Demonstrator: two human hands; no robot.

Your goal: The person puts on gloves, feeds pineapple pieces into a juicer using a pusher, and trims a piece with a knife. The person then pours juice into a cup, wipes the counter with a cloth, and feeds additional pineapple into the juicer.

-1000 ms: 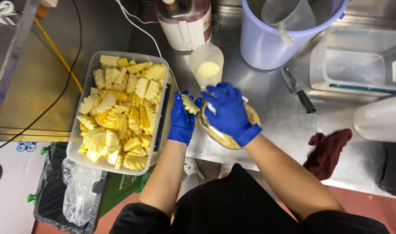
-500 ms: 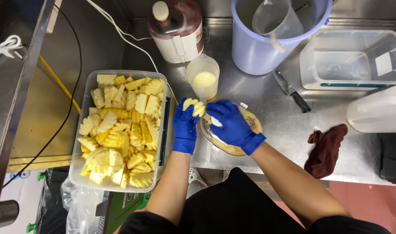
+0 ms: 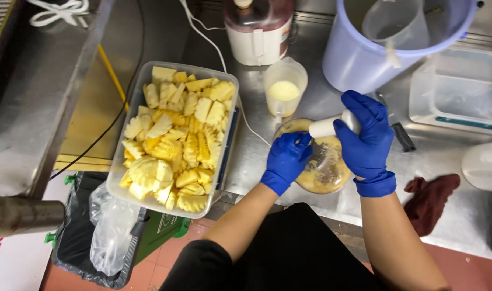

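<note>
Both my hands wear blue gloves. My right hand (image 3: 366,136) is closed around a white cylindrical pusher (image 3: 325,127), held tilted over a round clear container (image 3: 324,172) of yellow pulp on the steel counter. My left hand (image 3: 287,159) rests on that container's left rim, fingers curled on it. To the left stands a clear rectangular tub (image 3: 125,159) filled with several pineapple chunks (image 3: 176,140). A small clear jug (image 3: 284,86) with pale yellow juice stands just behind the round container.
A juicer (image 3: 258,28) with a white cord stands at the back, beside a lilac bucket (image 3: 359,59) holding a clear jug. A clear plastic box (image 3: 458,99), a black-handled knife (image 3: 401,134) and a dark red cloth (image 3: 430,197) lie right. A lined bin (image 3: 89,237) stands below.
My left hand let go of the pineapple piece it held above the round container and now rests on the rim. My right hand lifted off the container and now holds the white pusher.
</note>
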